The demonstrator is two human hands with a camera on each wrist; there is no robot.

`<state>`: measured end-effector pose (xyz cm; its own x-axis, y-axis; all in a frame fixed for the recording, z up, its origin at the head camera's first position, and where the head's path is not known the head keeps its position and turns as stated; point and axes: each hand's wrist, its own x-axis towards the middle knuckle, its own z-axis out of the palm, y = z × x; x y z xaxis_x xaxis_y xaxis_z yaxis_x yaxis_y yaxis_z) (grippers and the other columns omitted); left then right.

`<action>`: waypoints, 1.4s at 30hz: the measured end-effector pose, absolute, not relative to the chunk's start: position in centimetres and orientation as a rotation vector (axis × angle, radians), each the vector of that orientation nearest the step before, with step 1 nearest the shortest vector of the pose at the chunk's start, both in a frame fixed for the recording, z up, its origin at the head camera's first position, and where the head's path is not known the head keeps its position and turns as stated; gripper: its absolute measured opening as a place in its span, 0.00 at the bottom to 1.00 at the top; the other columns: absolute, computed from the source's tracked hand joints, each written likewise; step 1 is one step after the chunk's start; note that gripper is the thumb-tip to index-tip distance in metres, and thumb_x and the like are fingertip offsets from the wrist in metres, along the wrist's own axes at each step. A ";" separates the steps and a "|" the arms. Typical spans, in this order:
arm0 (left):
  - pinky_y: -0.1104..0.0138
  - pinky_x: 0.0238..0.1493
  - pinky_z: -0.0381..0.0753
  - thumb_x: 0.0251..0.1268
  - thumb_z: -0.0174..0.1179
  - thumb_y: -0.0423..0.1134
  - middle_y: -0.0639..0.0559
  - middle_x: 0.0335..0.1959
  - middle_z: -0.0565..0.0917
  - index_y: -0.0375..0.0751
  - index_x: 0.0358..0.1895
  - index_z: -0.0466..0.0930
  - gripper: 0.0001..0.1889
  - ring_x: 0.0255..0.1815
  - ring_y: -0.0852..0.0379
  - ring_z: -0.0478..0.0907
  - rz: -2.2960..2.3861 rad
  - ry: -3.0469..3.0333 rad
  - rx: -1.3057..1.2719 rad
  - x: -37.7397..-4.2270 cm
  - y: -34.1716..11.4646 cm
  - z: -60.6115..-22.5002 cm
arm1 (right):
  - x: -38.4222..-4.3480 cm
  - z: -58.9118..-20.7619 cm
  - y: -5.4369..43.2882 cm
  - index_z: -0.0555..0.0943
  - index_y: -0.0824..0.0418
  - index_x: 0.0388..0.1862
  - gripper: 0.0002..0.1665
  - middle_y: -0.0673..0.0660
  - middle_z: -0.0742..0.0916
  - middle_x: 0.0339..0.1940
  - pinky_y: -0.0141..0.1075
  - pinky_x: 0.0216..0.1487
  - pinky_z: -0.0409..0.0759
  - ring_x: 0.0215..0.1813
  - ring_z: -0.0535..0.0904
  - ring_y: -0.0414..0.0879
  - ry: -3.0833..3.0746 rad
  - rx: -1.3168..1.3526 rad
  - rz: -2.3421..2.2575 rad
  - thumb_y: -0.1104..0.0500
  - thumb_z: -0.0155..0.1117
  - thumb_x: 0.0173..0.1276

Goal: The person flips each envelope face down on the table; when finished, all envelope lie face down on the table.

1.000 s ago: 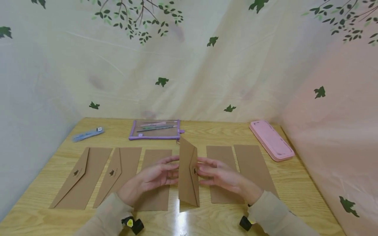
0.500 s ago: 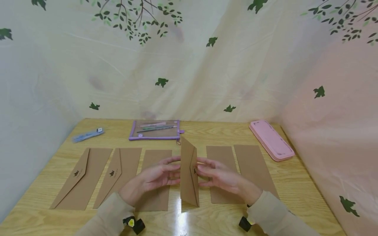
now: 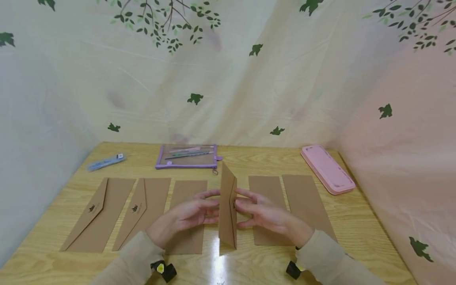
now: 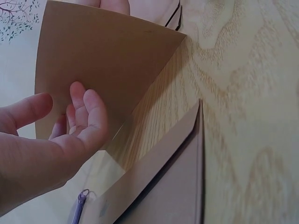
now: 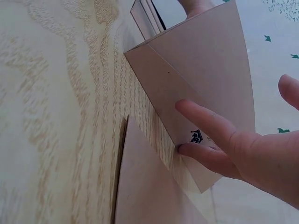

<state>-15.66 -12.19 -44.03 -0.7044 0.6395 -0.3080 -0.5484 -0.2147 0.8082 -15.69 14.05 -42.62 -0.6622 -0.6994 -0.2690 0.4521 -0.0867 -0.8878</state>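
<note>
A brown kraft-paper envelope stands on its long edge between the two hands, its pointed flap facing right. My left hand is on its left, fingers loosely bent, fingertips at the plain face in the left wrist view. On the flap side, my right hand has spread fingers; in the right wrist view two fingertips lie on the envelope, near a small dark printed logo. Neither thumb wraps round the paper. The left forearm and hand partly cover a flat envelope beneath them.
Two flap-up envelopes lie at the left, and two plain-side-up ones at the right. Toward the back are a blue packet, a purple-edged clear zip pouch with pens, and a pink case. A printed cloth hangs behind the table.
The upright envelope has shifted slightly right at its near face and turned more edge-on. Both hands have moved a little with it, the left rightward. The flat envelopes stay put.
</note>
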 end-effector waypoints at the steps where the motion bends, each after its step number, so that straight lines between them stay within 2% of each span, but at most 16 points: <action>1: 0.54 0.63 0.77 0.77 0.52 0.33 0.40 0.57 0.82 0.34 0.78 0.48 0.33 0.57 0.48 0.80 1.986 1.270 0.114 -15.7 -12.1 -44.1 | -15.7 -42.6 14.0 0.41 0.64 0.83 0.48 0.70 0.50 0.82 0.64 0.67 0.69 0.81 0.43 0.66 1.385 -0.286 -1.849 0.56 0.58 0.79; 5: 0.54 0.63 0.77 0.77 0.53 0.34 0.37 0.60 0.80 0.35 0.78 0.52 0.32 0.58 0.47 0.80 1.979 1.280 0.105 -15.8 -11.7 -44.2 | -15.7 -42.5 13.9 0.42 0.63 0.83 0.47 0.71 0.53 0.81 0.64 0.67 0.70 0.81 0.44 0.65 1.382 -0.292 -1.853 0.56 0.58 0.79; 12: 0.53 0.63 0.77 0.76 0.53 0.34 0.44 0.54 0.80 0.36 0.75 0.56 0.29 0.54 0.50 0.79 1.962 1.288 0.100 -15.7 -11.3 -44.4 | -15.7 -42.6 13.7 0.42 0.62 0.84 0.48 0.70 0.50 0.82 0.65 0.65 0.72 0.81 0.44 0.66 1.380 -0.306 -1.846 0.55 0.59 0.78; 17: 0.50 0.65 0.75 0.76 0.53 0.33 0.43 0.61 0.77 0.36 0.75 0.58 0.28 0.56 0.48 0.78 1.957 1.298 0.105 -15.7 -11.2 -44.6 | -15.7 -42.5 13.6 0.42 0.62 0.84 0.49 0.70 0.48 0.82 0.65 0.65 0.71 0.81 0.42 0.67 1.367 -0.310 -1.843 0.54 0.60 0.78; 23: 0.48 0.68 0.72 0.76 0.54 0.33 0.40 0.67 0.73 0.35 0.75 0.60 0.28 0.61 0.47 0.76 1.948 1.299 0.098 -15.6 -11.2 -44.5 | -15.9 -42.3 13.4 0.41 0.62 0.84 0.48 0.71 0.49 0.82 0.63 0.67 0.71 0.80 0.46 0.68 1.359 -0.308 -1.858 0.55 0.58 0.79; 35: 0.47 0.70 0.70 0.76 0.54 0.33 0.37 0.71 0.68 0.34 0.75 0.60 0.28 0.65 0.45 0.74 1.942 1.305 0.118 -15.4 -11.2 -44.6 | -15.9 -42.0 13.4 0.42 0.63 0.84 0.46 0.73 0.51 0.81 0.62 0.66 0.72 0.80 0.48 0.68 1.389 -0.289 -1.859 0.54 0.56 0.80; 42: 0.50 0.67 0.73 0.76 0.54 0.33 0.39 0.69 0.70 0.35 0.74 0.63 0.26 0.64 0.45 0.73 1.939 1.302 0.112 -15.2 -10.9 -45.1 | -15.9 -42.0 13.5 0.42 0.62 0.84 0.46 0.70 0.48 0.82 0.63 0.66 0.72 0.80 0.45 0.68 1.414 -0.273 -1.851 0.54 0.57 0.80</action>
<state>-15.25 -10.90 -45.06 -0.6901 0.6423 -0.3335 -0.5517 -0.1687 0.8168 -15.86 13.49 -42.05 -0.6763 -0.6834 -0.2748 0.4451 -0.0819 -0.8917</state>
